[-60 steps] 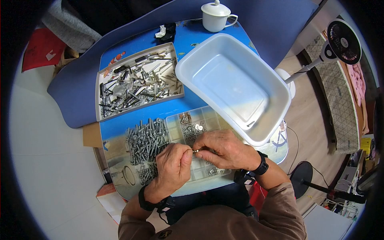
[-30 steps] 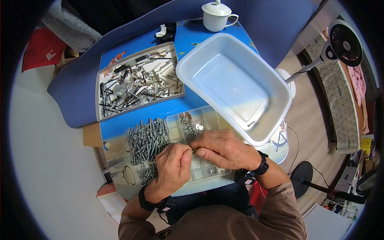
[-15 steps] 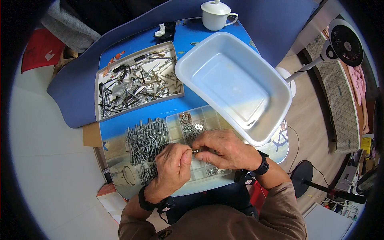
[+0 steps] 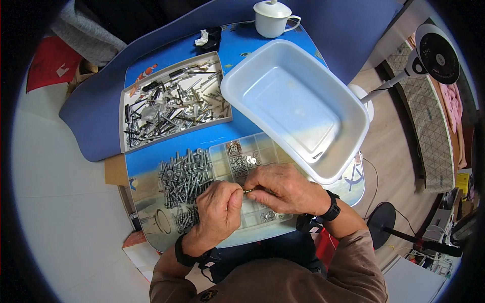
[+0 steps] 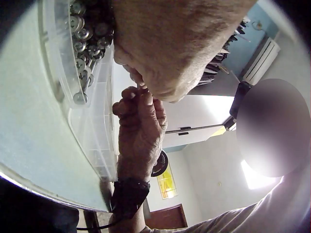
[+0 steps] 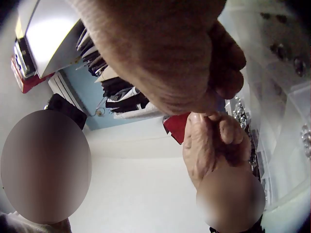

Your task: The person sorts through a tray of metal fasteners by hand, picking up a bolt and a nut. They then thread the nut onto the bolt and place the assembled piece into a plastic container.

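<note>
Over the clear divided organizer box (image 4: 251,220), my two hands meet fingertip to fingertip. Between them shows the end of a small shiny metal fastener (image 4: 247,191), brass-toned; most of it is hidden by fingers. My left hand (image 4: 218,209) grips it in a curled fist, thumb on top. From the other side my right hand (image 4: 285,189) pinches it between thumb and forefinger. In the left wrist view the right hand (image 5: 141,131) faces the left one with its fingertips drawn together. Nuts and washers (image 4: 242,162) lie in the box's compartments.
Left of the hands are heaped many screws and bolts (image 4: 184,177). A shallow carton (image 4: 176,136) of mixed screws stands behind them. A white plastic basin (image 4: 298,101), with one screw (image 4: 318,155) inside, overlaps the organizer. At the back stands a lidded cup (image 4: 273,20).
The right fingers shift slightly around the fastener, which was mostly covered a second ago and shows again now. The left hand stays in place.
</note>
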A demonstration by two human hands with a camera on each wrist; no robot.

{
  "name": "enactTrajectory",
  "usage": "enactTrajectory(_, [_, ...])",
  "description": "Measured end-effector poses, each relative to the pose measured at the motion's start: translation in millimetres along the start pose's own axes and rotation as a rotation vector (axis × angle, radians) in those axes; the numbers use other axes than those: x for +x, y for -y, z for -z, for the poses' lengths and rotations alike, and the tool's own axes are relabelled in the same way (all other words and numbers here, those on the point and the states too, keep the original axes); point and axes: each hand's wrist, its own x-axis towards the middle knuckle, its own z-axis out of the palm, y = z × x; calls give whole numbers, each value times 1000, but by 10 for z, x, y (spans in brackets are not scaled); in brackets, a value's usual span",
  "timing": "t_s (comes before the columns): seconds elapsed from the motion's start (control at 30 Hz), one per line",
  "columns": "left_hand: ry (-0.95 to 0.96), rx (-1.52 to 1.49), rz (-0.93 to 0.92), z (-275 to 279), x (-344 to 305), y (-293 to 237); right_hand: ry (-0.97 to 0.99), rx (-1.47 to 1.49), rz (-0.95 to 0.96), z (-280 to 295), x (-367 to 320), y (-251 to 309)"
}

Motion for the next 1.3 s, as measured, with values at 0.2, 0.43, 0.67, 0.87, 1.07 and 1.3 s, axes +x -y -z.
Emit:
enactTrajectory(0.2, [-4,-14,-7,2,-2,2,18,14,-40,14,-2,20])
enactTrajectory(0.43, [-17,-17,-9,7,0,-4,0,-15,25,-14,7,-19])
enactTrajectory(0.67, [10,4,16,15,0,-16,21,-21,-1,11,-3,-2])
enactTrajectory(0.87, [16,6,15,16,1,-17,28,-10,-20,20,-12,-5])
enactTrajectory(1.07, [-4,-4,-3,15,6,-14,11,-31,51,-4,11,-32])
enactTrajectory(1.3, [6,4,9,12,3,-17,19,-36,17,2,-3,-18])
